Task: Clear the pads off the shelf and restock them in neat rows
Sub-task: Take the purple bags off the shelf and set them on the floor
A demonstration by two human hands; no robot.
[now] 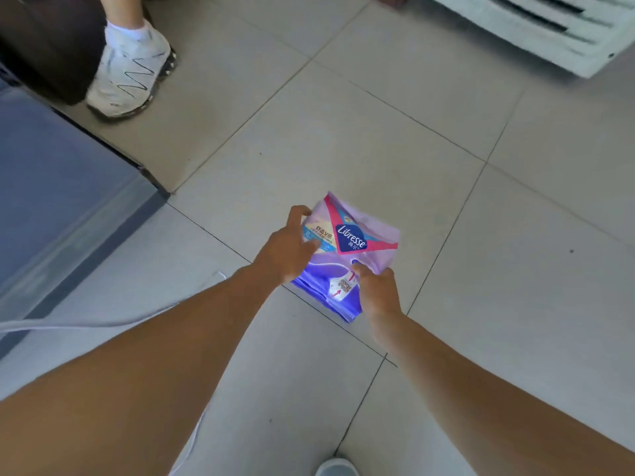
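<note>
Pack: the Libresse pad pack (pixel 347 255), purple and pink plastic wrap, is being held low over the tiled floor (pixel 378 132), face up toward the camera; whether its lower corner is touching a tile I cannot tell.
Left hand: the left hand (pixel 287 250) is gripping the pack's left edge, fingers curling over the top corner, thumb lying on the printed face.
Right hand: the right hand (pixel 378 290) is pinching the lower right corner, thumb on top, fingers hidden beneath.
Handling: it is looking light and soft, the film is puckering, likely slippery; opposite edges, as now, are seeming the safest hold, since squeezing the middle would crumple it.
Around: a grey-blue cabinet base (pixel 62 201) is standing at the left, a white cable (pixel 68 326) is trailing under the left forearm, another person's white sneaker (pixel 132 70) is planted beyond, a white slatted unit (pixel 549 25) is sitting top right.
In the way: the cable looks like the snag risk; no shelf is showing.
</note>
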